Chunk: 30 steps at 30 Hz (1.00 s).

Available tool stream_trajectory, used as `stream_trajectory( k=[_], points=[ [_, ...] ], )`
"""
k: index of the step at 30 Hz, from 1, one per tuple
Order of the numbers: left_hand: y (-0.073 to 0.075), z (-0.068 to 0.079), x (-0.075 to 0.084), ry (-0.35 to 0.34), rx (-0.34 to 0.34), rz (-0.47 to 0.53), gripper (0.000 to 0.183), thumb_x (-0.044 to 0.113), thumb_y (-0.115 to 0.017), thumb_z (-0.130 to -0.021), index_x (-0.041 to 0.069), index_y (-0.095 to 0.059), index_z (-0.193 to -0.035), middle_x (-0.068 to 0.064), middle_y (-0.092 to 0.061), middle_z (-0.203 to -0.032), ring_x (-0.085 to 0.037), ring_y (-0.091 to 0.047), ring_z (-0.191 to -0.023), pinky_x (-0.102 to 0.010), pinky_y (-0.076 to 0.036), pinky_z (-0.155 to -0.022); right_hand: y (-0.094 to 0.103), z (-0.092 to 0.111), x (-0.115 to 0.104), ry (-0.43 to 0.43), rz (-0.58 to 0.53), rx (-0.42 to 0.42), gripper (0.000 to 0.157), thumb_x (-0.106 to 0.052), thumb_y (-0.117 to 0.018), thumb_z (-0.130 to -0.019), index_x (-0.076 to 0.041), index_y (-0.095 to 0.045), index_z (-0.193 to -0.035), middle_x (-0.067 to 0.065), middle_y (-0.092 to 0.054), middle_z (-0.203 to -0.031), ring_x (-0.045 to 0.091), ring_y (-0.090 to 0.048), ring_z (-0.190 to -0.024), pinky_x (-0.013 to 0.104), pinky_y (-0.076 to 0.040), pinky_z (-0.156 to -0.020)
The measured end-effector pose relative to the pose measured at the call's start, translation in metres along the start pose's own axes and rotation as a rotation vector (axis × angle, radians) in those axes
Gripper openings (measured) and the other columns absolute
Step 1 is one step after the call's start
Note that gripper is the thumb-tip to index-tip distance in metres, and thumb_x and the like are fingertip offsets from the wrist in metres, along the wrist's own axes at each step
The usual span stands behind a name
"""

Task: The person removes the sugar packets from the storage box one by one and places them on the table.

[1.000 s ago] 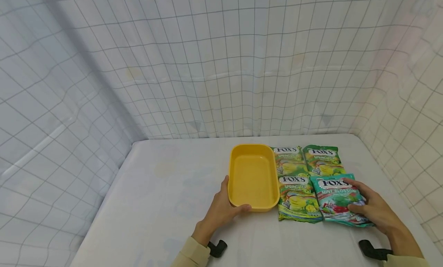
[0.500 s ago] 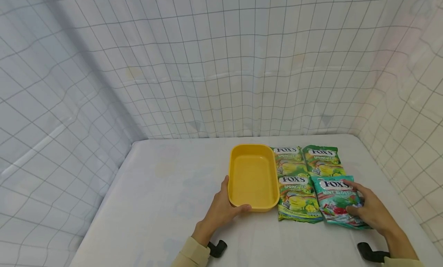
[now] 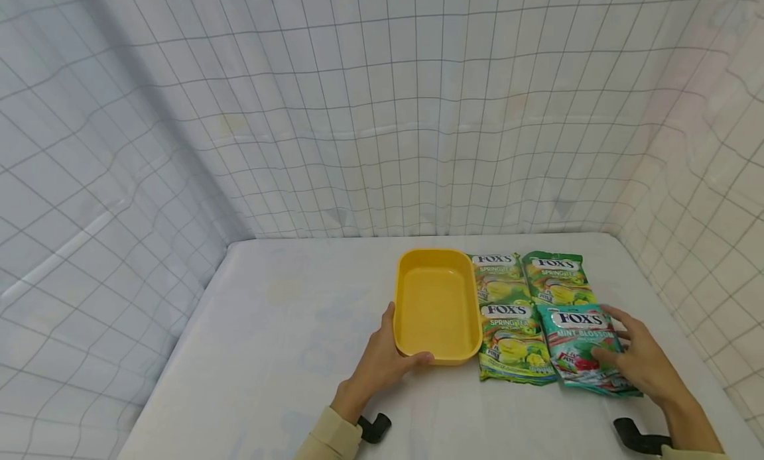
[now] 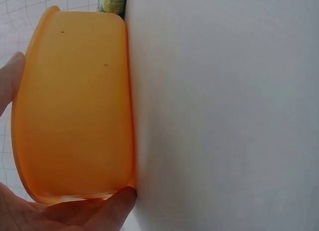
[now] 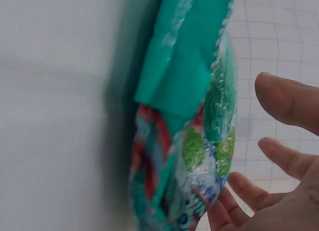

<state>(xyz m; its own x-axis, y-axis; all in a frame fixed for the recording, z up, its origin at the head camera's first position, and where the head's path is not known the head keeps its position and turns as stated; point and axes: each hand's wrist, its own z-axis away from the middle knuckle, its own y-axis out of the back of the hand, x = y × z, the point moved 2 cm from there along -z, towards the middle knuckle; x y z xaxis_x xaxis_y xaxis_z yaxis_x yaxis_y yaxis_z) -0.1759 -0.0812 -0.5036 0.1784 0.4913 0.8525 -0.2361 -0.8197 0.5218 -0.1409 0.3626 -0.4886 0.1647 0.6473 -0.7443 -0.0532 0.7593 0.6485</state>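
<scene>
A yellow plastic tray (image 3: 438, 307) lies on the white table, with my left hand (image 3: 382, 362) holding its near left corner. The thumb is along the near edge and the fingers lie against the left side. To the right is a teal Fox's Mint Blossom candy bag (image 3: 579, 344) lying flat. My right hand (image 3: 647, 362) rests by that bag's right side, fingers at its edge and thumb over its front. In the right wrist view the thumb (image 5: 286, 99) stands apart from the bag, and some fingertips reach its lower edge.
Three green Fox's Spring Tea candy bags adjoin the tray and teal bag: one at the near left (image 3: 514, 347), one behind it (image 3: 498, 284), one at the back right (image 3: 559, 280). White grid-patterned cloth (image 3: 418, 115) walls the table's back and sides.
The teal bag has shifted slightly left and nearer, closer to the green bag beside it. My right hand moved with it, then its fingers loosened. Left hand and tray stay put.
</scene>
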Motion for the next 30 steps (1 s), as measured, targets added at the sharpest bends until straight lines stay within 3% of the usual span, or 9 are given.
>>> stream_trajectory(
  k=[7, 17, 23, 30],
  points=[
    [-0.002, 0.001, 0.0, -0.016, 0.004, 0.002, 0.127, 0.049, -0.087, -0.079, 0.003, -0.004, -0.163, -0.013, -0.054, -0.143, -0.018, -0.059, -0.108, -0.045, -0.047, -0.101, 0.001, 0.006, -0.014, -0.011, -0.008, 0.085, 0.093, -0.017, -0.07, -0.096, -0.002, -0.007, -0.163, 0.045, -0.005, -0.154, 0.071, -0.021, -0.13, 0.081, -0.031, -0.092],
    [-0.003, 0.004, 0.002, 0.013, 0.007, 0.024, 0.127, 0.049, -0.087, -0.079, 0.003, -0.004, -0.163, -0.013, -0.052, -0.145, -0.017, -0.058, -0.108, -0.045, -0.046, -0.103, -0.001, 0.008, -0.028, 0.023, -0.045, 0.09, 0.089, -0.028, -0.068, -0.1, -0.004, -0.01, -0.163, 0.044, -0.01, -0.155, 0.07, -0.026, -0.129, 0.079, -0.034, -0.091],
    [-0.003, 0.005, 0.005, 0.019, 0.007, 0.016, 0.126, 0.048, -0.087, -0.08, 0.003, -0.004, -0.163, -0.014, -0.051, -0.146, -0.018, -0.057, -0.111, -0.045, -0.045, -0.104, -0.007, 0.006, -0.032, 0.034, -0.048, 0.113, 0.088, -0.029, -0.067, -0.1, -0.004, -0.011, -0.163, 0.043, -0.017, -0.153, 0.065, -0.031, -0.128, 0.075, -0.038, -0.091],
    [-0.003, 0.005, 0.004, -0.021, 0.002, -0.006, 0.121, 0.047, -0.084, -0.084, 0.003, -0.004, -0.163, -0.014, -0.05, -0.147, -0.019, -0.058, -0.114, -0.046, -0.045, -0.105, -0.013, 0.007, -0.044, 0.089, -0.049, 0.119, 0.087, -0.033, -0.066, -0.102, -0.003, -0.012, -0.163, 0.038, -0.019, -0.157, 0.059, -0.036, -0.126, 0.061, -0.048, -0.084]
  ],
)
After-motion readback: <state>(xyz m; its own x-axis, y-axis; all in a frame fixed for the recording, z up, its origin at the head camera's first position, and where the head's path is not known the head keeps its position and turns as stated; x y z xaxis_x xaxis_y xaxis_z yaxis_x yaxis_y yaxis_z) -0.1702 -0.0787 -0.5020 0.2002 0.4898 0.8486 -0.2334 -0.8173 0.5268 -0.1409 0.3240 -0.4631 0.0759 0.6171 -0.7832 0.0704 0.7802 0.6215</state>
